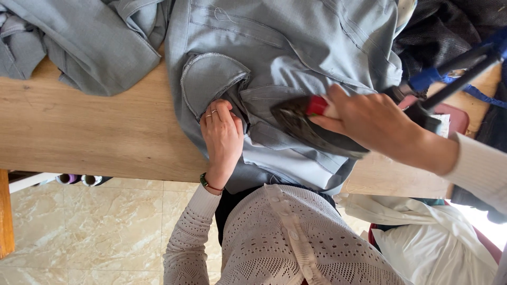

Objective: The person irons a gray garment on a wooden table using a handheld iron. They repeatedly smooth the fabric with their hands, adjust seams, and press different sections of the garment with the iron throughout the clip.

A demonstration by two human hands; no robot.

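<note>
On the wooden table (79, 126), a grey garment (285, 58) lies spread from centre toward twelve o'clock. Left hand (222, 137) presses flat, fingers together, just below its pocket flap (211, 79). At three o'clock, right hand (375, 124) grips the dark iron (311, 129) resting on the cloth.

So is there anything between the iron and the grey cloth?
Nothing visible. The right hand holds the dark iron down on the grey garment, and the left hand lies flat on the cloth just beside it, not under it.
</note>
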